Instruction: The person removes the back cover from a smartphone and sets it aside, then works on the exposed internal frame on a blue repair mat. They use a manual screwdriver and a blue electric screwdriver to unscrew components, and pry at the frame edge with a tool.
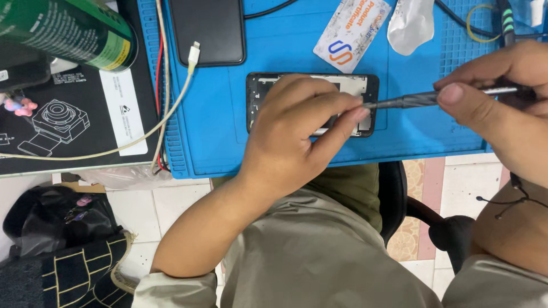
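Observation:
An opened phone frame (260, 91), black with a pale inside, lies on the blue work mat (285, 51). My left hand (294, 131) rests on it and covers its middle, fingers pressed down on the frame. My right hand (502, 97) grips a slim metal screwdriver (416, 100) by the handle. The tool lies almost level, and its tip meets the phone frame at the right side, just by my left fingertips.
A black phone (208, 28) with a white cable plug (193, 56) lies at the mat's top left. A printed card (351, 31) and a clear plastic bag (411, 23) lie above the frame. A green spray can (68, 28) and black box (63, 120) sit left.

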